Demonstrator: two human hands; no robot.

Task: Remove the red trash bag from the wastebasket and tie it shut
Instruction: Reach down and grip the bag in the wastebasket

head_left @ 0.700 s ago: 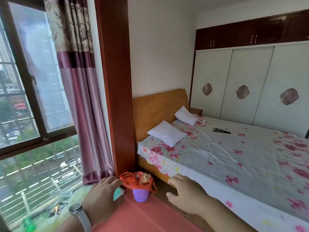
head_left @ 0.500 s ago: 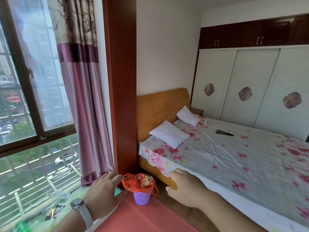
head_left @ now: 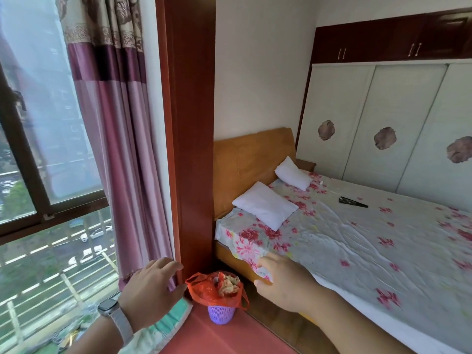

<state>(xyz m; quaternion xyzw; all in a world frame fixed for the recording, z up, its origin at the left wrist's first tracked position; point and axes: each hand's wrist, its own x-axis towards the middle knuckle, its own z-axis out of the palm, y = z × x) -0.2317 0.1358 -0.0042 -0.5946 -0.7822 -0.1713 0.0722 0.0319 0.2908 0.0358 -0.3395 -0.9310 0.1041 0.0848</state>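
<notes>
A small purple wastebasket [head_left: 221, 314] stands on the red floor between the wooden pillar and the bed. A red trash bag [head_left: 204, 290] lines it, its rim folded over the top, with crumpled paper rubbish inside. My left hand [head_left: 150, 292], a watch on its wrist, hovers just left of the bag with fingers spread, holding nothing. My right hand [head_left: 283, 284] hovers just right of the bag, in front of the bed's corner, fingers loosely apart and empty. Neither hand touches the bag.
A bed [head_left: 357, 241] with a flowered sheet and two white pillows fills the right. A red-brown wooden pillar [head_left: 194, 149] and a purple curtain [head_left: 122, 149] stand behind the basket. A green-white cushion [head_left: 168, 325] lies at lower left by the window.
The view has drawn closer to the basket and swung left. Both hands stay on either side of the bag, slightly higher in the view, still empty.
</notes>
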